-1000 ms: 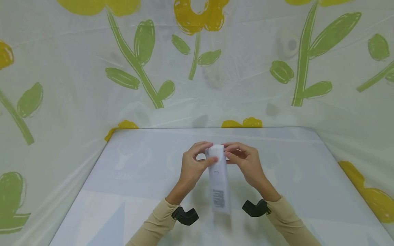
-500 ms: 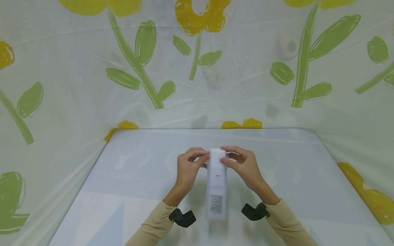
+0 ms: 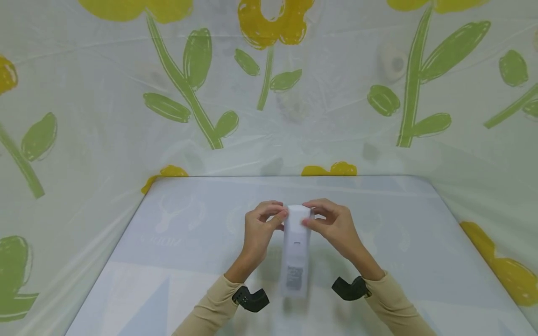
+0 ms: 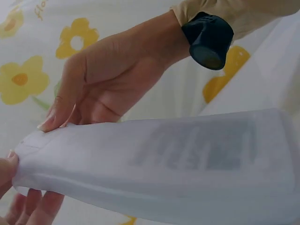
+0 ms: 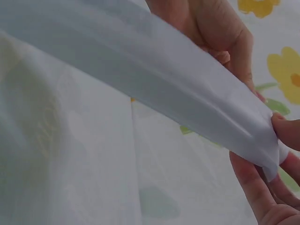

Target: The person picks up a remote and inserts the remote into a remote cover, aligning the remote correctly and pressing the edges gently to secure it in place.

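Note:
A long, narrow white package (image 3: 295, 254) hangs down over the table between both hands, with a small dark mark at mid-height and a block of dark print low on its face. In the left wrist view the same package (image 4: 108, 154) looks soft and slightly see-through. My left hand (image 3: 257, 228) pinches its top left edge between thumb and fingers. My right hand (image 3: 336, 226) pinches the top right side, its thumb on the front face and its fingers behind. In the right wrist view, the top end (image 5: 269, 145) looks creased where the fingers hold it. The package's back is hidden.
A pale table (image 3: 176, 280) with faint printed patterns lies below. Behind and beside it hangs a white sheet (image 3: 328, 116) printed with yellow flowers and green leaves. Black wrist devices (image 3: 251, 298) sit on both sleeved forearms.
The package has moved slightly down toward me. My left thumb has gone from its front face to the left edge, while my right thumb has come onto the front.

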A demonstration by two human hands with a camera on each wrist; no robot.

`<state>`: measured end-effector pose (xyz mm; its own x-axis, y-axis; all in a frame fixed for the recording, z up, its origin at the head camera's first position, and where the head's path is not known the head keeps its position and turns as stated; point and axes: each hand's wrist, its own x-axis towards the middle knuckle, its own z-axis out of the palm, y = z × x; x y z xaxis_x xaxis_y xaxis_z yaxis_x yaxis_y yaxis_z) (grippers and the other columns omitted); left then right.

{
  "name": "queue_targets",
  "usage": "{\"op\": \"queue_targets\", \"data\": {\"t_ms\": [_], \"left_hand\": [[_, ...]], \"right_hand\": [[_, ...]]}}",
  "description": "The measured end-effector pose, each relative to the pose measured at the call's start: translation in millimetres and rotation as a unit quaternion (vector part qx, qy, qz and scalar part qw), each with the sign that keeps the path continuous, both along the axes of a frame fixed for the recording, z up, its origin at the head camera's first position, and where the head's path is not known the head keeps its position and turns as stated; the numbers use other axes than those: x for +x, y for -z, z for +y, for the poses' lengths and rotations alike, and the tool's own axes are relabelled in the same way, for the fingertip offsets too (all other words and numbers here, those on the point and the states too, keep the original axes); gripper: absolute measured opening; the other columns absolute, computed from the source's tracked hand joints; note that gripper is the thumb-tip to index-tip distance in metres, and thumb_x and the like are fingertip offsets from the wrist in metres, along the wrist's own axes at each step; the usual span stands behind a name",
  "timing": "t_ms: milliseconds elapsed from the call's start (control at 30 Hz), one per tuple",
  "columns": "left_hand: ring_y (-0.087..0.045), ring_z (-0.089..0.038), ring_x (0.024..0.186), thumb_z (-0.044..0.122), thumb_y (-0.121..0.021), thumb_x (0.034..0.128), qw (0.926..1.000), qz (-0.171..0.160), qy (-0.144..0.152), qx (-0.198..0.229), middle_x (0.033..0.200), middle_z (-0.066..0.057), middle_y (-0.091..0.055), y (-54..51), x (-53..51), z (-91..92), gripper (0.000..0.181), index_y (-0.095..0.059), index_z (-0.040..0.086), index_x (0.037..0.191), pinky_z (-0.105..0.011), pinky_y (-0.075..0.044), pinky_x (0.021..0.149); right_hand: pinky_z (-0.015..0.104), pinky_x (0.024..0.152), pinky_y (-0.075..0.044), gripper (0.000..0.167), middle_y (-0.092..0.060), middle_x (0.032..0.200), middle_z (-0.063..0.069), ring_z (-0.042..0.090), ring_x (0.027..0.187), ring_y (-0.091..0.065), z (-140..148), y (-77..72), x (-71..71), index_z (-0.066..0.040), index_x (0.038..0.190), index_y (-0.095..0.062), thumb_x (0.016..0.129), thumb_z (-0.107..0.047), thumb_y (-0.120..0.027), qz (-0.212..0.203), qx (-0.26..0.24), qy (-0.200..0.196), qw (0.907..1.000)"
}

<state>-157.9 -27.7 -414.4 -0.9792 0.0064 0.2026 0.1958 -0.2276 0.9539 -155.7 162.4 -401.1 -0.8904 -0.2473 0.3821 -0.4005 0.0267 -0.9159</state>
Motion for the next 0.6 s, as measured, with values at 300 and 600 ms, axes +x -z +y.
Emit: {"op": "queue_targets", "data": {"t_ms": [300,600], "left_hand": [[-0.064,-0.023,0.088,0.003,-0.067,0.0864,0.9967,0.011,0.072,-0.037,0.106,-0.018,-0.062,-6.3,-1.5,-7.1,0.025,-0.066,-0.008,0.109,-0.043,-0.057,0.069],[-0.066,-0.03,0.071,-0.01,-0.063,0.0813,0.9631,0.142,0.022,-0.228,0.085,-0.018,-0.068,-37.4,8.8,-10.3,0.011,-0.07,-0.008,0.089,-0.025,-0.056,0.058]], "right_hand": [[0.03,0.08,-0.055,0.032,-0.062,0.107,0.018,0.023,0.093,-0.064,2.6,-3.1,2.6,0.004,0.108,-0.065,0.077,0.004,-0.074,-0.003,-0.004,0.038,0.9993],[0.031,0.077,-0.056,0.032,-0.062,0.104,0.02,0.022,0.089,-0.065,0.4,-0.4,1.2,0.006,0.107,-0.064,0.076,0.009,-0.072,0.021,-0.005,0.014,0.9997]]}}
